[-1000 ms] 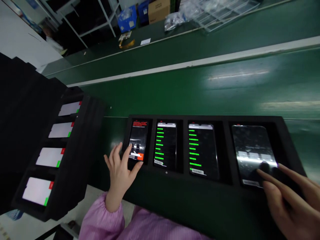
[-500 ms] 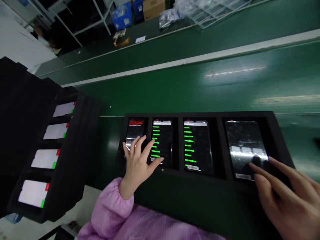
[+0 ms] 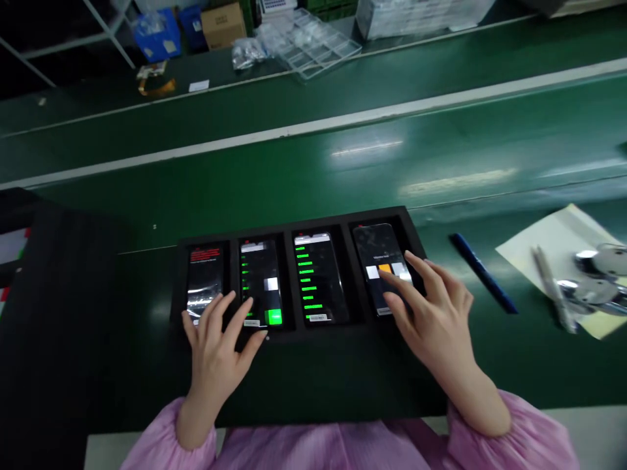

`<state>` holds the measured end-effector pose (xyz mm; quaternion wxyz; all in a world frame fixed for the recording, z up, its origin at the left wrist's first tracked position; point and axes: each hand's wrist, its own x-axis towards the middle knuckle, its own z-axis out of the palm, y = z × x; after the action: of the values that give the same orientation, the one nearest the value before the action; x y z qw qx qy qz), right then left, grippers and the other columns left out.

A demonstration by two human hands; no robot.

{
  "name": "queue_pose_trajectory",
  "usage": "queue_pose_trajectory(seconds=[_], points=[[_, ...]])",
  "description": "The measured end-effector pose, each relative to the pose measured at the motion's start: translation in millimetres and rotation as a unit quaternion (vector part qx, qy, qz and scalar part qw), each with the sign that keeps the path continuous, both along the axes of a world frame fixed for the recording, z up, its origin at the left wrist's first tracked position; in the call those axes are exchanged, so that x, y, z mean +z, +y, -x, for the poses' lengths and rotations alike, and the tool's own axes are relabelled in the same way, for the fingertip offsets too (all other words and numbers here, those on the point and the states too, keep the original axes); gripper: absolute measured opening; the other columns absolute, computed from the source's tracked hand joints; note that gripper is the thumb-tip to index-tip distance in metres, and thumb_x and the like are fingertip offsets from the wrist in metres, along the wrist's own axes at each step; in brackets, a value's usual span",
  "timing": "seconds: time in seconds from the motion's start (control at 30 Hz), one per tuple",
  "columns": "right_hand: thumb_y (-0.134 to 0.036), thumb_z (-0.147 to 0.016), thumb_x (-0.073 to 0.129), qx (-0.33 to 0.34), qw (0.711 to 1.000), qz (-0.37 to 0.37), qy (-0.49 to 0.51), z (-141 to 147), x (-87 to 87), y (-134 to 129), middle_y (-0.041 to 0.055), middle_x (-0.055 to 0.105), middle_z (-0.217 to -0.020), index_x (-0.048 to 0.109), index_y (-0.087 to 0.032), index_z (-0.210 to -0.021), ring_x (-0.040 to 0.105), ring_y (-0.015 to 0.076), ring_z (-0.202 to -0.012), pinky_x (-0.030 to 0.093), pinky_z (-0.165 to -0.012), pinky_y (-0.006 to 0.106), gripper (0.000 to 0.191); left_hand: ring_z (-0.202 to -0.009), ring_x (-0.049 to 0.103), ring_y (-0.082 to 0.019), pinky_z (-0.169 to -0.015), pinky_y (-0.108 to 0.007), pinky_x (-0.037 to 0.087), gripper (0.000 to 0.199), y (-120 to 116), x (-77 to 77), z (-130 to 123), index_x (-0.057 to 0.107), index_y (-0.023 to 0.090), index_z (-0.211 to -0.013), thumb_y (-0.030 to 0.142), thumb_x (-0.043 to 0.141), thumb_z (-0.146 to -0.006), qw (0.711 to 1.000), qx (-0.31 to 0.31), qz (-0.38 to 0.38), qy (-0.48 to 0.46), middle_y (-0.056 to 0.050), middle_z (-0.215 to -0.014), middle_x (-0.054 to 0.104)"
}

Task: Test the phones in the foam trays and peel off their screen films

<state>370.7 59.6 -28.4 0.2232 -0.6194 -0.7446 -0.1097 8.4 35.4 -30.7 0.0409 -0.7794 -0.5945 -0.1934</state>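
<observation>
Several phones lie face up in the slots of a black tray. The leftmost phone shows red text at the top. On the second phone are green lines, a pale square and a bright green block. Green lines also run down the third phone. The rightmost phone has a row of tiles, the middle one orange. My left hand spreads its fingers over the lower ends of the two left phones. My right hand is open, its index fingertip at the orange tile; contact is unclear.
Right of the tray lie a blue pen, a paper sheet, a pale pen and shiny metal parts. A black rack stands at left. Across the green bench are a clear divided tray and a blue bin.
The view has swung right. A pale square and a green block now show on the second phone, and the rightmost phone's middle tile is orange. My right index finger is now at that tile.
</observation>
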Motion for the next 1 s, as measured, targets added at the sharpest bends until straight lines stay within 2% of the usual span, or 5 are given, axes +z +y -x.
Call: queue_pose_trajectory(seconds=[0.2, 0.3, 0.47, 0.73, 1.0], points=[[-0.041, -0.111, 0.054, 0.154, 0.987, 0.029, 0.026, 50, 8.8, 17, 0.0145, 0.058, -0.157, 0.074, -0.024, -0.132, 0.057, 0.0336, -0.137, 0.042, -0.109, 0.053, 0.033, -0.145, 0.049, -0.042, -0.124, -0.084, 0.011, 0.042, -7, -7.5, -3, 0.068, 0.032, -0.142, 0.049, 0.058, -0.105, 0.999, 0.009, 0.036, 0.033, -0.015, -0.155, 0.058], [-0.044, -0.11, 0.057, 0.14, 0.989, 0.034, 0.013, 61, 10.4, 24, 0.0128, 0.059, -0.157, 0.076, -0.026, -0.128, 0.057, 0.0349, -0.137, 0.038, -0.111, 0.056, 0.032, -0.145, 0.049, -0.041, -0.125, -0.083, 0.009, 0.045, -8, -9.9, -2, 0.066, 0.033, -0.146, 0.047, 0.061, -0.104, 0.999, 0.006, 0.035, 0.038, -0.015, -0.155, 0.058], [-0.031, -0.11, 0.059, 0.154, 0.987, -0.016, 0.043, 57, 14.9, 15, 0.0161, 0.067, -0.144, 0.072, -0.019, -0.126, 0.062, 0.0325, -0.13, 0.042, -0.108, 0.052, 0.024, -0.145, 0.049, -0.04, -0.128, -0.08, 0.006, 0.047, -8, -11.1, -3, 0.066, 0.035, -0.146, 0.05, 0.066, -0.101, 0.999, 0.004, 0.035, 0.042, -0.013, -0.155, 0.059], [-0.022, -0.107, 0.061, 0.197, 0.978, -0.004, 0.061, 64, -3.4, 2, 0.0184, 0.066, -0.138, 0.071, -0.018, -0.122, 0.062, 0.0356, -0.125, 0.046, -0.1, 0.051, 0.018, -0.148, 0.046, -0.036, -0.132, -0.072, 0.001, 0.044, -7, -6.3, -9, 0.068, 0.032, -0.143, 0.051, 0.061, -0.104, 0.999, 0.02, 0.028, 0.021, -0.012, -0.155, 0.059], [-0.021, -0.106, 0.063, 0.198, 0.979, -0.01, 0.05, 62, -6.6, 4, 0.0181, 0.067, -0.136, 0.07, -0.017, -0.123, 0.065, 0.0366, -0.12, 0.047, -0.097, 0.051, 0.019, -0.15, 0.044, -0.034, -0.133, -0.064, -0.005, 0.042, -6, -4.9, -13, 0.069, 0.031, -0.141, 0.05, 0.059, -0.105, 0.999, 0.018, 0.022, 0.021, -0.01, -0.154, 0.06]])
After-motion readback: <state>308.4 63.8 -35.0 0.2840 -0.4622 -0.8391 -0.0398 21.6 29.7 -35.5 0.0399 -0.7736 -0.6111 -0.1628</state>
